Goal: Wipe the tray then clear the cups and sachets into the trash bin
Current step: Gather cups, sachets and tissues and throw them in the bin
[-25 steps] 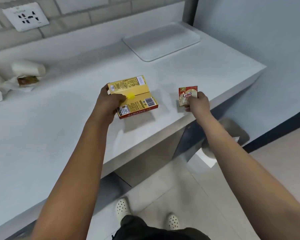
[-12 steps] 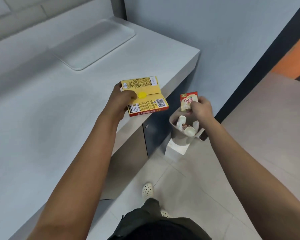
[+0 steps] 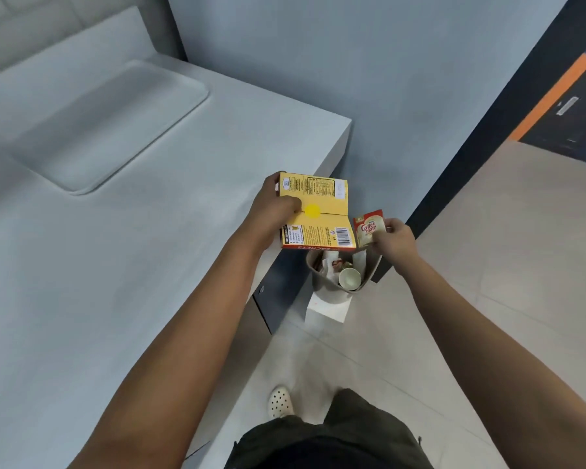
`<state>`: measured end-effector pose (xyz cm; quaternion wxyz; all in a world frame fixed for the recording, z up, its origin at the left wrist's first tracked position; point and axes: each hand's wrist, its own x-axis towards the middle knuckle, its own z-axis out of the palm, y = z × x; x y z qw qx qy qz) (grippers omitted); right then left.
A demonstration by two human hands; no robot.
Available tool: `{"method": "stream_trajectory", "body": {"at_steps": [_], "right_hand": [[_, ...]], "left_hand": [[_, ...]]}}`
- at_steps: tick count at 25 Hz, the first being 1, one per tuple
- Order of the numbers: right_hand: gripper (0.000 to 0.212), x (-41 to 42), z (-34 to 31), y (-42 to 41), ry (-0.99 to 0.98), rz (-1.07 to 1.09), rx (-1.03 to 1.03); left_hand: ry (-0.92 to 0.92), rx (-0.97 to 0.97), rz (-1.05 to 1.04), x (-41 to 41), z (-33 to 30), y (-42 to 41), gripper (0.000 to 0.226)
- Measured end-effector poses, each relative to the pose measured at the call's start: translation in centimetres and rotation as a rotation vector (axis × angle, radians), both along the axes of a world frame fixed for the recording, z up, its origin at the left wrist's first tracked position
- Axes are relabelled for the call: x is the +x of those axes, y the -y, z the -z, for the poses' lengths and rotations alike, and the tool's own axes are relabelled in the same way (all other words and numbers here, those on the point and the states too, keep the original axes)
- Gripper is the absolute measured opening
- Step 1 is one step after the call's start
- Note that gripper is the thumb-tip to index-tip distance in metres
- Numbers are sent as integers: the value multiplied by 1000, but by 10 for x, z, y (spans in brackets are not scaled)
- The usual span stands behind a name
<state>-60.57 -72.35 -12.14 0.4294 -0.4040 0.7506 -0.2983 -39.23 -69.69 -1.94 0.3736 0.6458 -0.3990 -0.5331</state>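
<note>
My left hand [image 3: 272, 208] grips a yellow sachet box [image 3: 318, 214] by its left side, holding it over the counter's right edge and above the trash bin [image 3: 332, 292]. My right hand [image 3: 395, 239] pinches a red and white creamer sachet [image 3: 369, 229] just right of the box, also over the bin. The grey bin stands on the floor beside the counter and holds a white paper cup [image 3: 349, 278], crumpled paper and wrappers. The pale tray [image 3: 115, 120] lies bare on the counter at the far left.
The white counter [image 3: 115, 265] ends in a corner near the blue-grey wall [image 3: 369, 79]. A dark cabinet front [image 3: 278, 292] sits under it. The bin rests on a white block [image 3: 329, 309]. My shoe [image 3: 280, 401] stands on the tiled floor.
Both hands lifted the box and sachet off the counter and carried them right, over the bin. The view swung right, and the cups and socket on the left are out of frame.
</note>
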Motion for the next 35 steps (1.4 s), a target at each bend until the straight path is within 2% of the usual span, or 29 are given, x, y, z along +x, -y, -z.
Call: {"method": "stream_trajectory", "body": {"at_steps": [5,8,9,14,19,22,25,32,35], "right_hand": [[31,-42,31,39,-15,-25,51],[30,-63,58,59,20,-62,126],[29,-69,67,66,23,-90,156],[30,-94,110,104,34,-201,261],[30,-103,145,118,15,-315,326],[28,-103,165,125,-2,-344,338],[26,-101,176,132,-24,-347,321],[31,-79,192,150,-14,-442,350],[38,-74,188,151,-106,-513,379]], "left_hand": [[269,-102,85,-47,25,42,62],[438,-124,162,-75,58,61,41],[453,-76,147,-83,70,68,38],[412,220,-28,-112,134,92,46],[424,310,-100,-125,179,112,46],[397,364,-80,-132,199,125,55],[449,436,-17,-136,211,126,66],[387,491,-96,-139,224,102,50],[354,499,-105,-139,222,97,44]]}}
